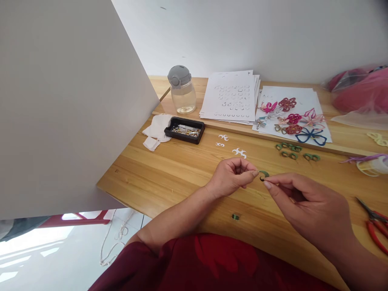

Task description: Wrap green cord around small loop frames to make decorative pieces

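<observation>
Between my two hands is a small green crescent-shaped piece, held above the wooden table. My left hand pinches its left end with thumb and forefinger. On the other side, my right hand pinches its lower end between thumb and fingertips. Several similar green curled pieces lie just beyond my hands. White crescent paper cutouts rest on the table past my left hand. Nearer to me lies a small spool of green thread.
A black tray of beads stands beside a white cloth. Behind are a water bottle, stacked paper sheets and colourful wire-like flowers. Red-handled scissors lie at right, below a white cup.
</observation>
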Tool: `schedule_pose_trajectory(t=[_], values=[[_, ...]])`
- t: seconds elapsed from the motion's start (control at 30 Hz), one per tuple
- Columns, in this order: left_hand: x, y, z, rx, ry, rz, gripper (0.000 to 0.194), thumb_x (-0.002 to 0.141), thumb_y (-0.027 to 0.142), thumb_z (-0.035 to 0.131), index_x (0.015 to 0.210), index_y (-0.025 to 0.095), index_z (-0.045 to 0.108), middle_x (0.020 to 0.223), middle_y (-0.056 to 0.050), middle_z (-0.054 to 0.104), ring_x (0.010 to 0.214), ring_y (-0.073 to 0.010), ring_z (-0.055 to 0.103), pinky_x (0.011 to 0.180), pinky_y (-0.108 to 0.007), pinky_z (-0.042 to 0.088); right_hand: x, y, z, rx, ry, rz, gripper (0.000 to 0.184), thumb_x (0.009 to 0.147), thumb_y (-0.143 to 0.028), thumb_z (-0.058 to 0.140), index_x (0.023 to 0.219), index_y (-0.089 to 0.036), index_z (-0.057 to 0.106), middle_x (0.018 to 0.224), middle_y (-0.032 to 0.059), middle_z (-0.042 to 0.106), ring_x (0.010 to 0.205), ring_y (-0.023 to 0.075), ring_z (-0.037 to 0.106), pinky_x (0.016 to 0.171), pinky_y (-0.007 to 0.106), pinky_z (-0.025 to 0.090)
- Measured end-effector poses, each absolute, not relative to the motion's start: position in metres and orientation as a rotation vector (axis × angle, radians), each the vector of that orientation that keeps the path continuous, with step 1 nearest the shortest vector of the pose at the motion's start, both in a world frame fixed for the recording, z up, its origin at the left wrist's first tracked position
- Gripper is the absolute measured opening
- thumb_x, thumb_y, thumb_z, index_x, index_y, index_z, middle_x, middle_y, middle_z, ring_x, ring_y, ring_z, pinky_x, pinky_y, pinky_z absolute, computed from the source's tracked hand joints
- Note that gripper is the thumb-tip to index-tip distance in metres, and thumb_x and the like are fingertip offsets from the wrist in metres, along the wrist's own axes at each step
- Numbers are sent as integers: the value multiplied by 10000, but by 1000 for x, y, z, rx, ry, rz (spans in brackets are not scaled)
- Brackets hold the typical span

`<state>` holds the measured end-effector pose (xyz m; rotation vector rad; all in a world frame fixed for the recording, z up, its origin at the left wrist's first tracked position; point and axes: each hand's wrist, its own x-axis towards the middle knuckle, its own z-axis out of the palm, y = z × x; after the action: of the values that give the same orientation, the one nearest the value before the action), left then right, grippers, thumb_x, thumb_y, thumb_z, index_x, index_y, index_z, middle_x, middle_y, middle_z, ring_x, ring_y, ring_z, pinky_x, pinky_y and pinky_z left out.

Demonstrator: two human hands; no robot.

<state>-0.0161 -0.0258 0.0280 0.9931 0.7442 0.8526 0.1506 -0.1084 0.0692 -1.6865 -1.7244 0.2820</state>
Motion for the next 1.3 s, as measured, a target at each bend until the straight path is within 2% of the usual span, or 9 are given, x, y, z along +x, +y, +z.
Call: schedule_pose_trajectory(t=[0.1, 0.3, 0.4, 0.63, 0.83, 0.93, 1.03, 1.13, 1.3], values=[[-16, -25, 28, 998, 740, 847, 528, 599, 527, 937, 767, 135, 626, 583, 54, 561, 470, -42, 460, 475, -202, 359, 154, -105, 68, -1710, -1716, 241, 173, 934, -457, 699, 953, -304, 777, 710, 6, 713, 587, 169, 605, 588, 343, 416], [-16, -25, 24, 1008, 716, 861, 492, 612, 487, 943, 768, 131, 642, 585, 53, 570, 476, -38, 465, 470, -186, 356, 154, -101, 71, -1684, -1742, 252, 159, 950, -435, 685, 958, -310, 782, 558, -34, 556, 497, 137, 476, 557, 335, 361], [-16, -26, 21, 1024, 703, 843, 478, 625, 476, 940, 782, 129, 651, 605, 48, 586, 482, -33, 467, 466, -182, 354, 153, -98, 72, -1668, -1742, 272, 158, 946, -437, 688, 952, -313, 786, 533, -41, 527, 485, 132, 456, 550, 330, 357], [-16, -26, 19, 1047, 654, 786, 516, 622, 524, 929, 783, 130, 637, 594, 53, 568, 483, -36, 457, 461, -191, 353, 162, -85, 77, -1616, -1770, 373, 136, 936, -407, 696, 940, -310, 792, 704, -7, 706, 565, 141, 540, 562, 319, 390], [-18, -25, 22, 1062, 621, 767, 557, 658, 609, 890, 782, 131, 634, 602, 39, 577, 477, -44, 464, 455, -206, 359, 171, -64, 71, -1574, -1641, 734, 217, 873, -493, 757, 864, -279, 794, 720, 18, 727, 566, 139, 550, 521, 290, 407], [-18, -24, 22, 1053, 627, 776, 570, 653, 625, 889, 789, 133, 635, 599, 43, 578, 472, -42, 464, 457, -204, 355, 168, -57, 57, -1522, -1428, 1023, 361, 748, -593, 848, 810, -242, 786, 718, 30, 717, 555, 129, 549, 502, 275, 433], [-18, -24, 21, 1031, 629, 815, 568, 665, 628, 882, 791, 134, 631, 613, 31, 606, 480, -38, 463, 468, -197, 350, 160, -62, 43, -1445, -1226, 1265, 437, 665, -628, 895, 750, -226, 748, 625, -1, 653, 507, 111, 510, 489, 266, 428], [-17, -23, 20, 1006, 657, 868, 565, 660, 614, 891, 797, 131, 633, 656, 6, 648, 510, -47, 494, 488, -202, 378, 149, -77, 40, -1472, -1221, 1282, 388, 756, -577, 848, 682, -227, 698, 538, -20, 580, 527, 122, 515, 538, 274, 436], [-15, -23, 18, 1008, 725, 937, 525, 616, 529, 933, 781, 126, 640, 637, 32, 608, 517, -36, 475, 515, -200, 374, 138, -99, 57, -1653, -1419, 986, 277, 852, -466, 749, 692, -245, 700, 582, -23, 588, 548, 122, 477, 539, 284, 374]])
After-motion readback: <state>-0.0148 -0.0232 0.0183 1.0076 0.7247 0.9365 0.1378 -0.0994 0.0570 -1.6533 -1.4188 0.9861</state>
